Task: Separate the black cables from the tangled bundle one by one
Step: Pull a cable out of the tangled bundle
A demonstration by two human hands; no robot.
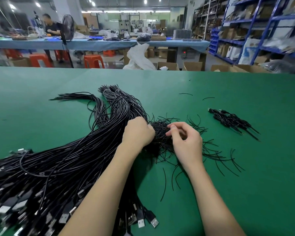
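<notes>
A big bundle of black cables [71,160] sprawls across the left of the green table [245,184], its USB plugs [140,222] lying near the front edge. In the middle sits a tangled clump of thin black wires [160,133]. My left hand [137,133] is closed on the cables where they meet the clump. My right hand [186,140] hovers on the clump's right side, thumb and forefinger pinched at thin strands; whether a strand is held is unclear. A small pile of separated black cables [232,120] lies to the right.
Loose short wire pieces [228,160] are scattered right of the clump and farther back [186,94]. Beyond the table's far edge stand cardboard boxes [192,66], red stools [93,61], a blue bench with a standing person [49,28], and blue shelving [255,31].
</notes>
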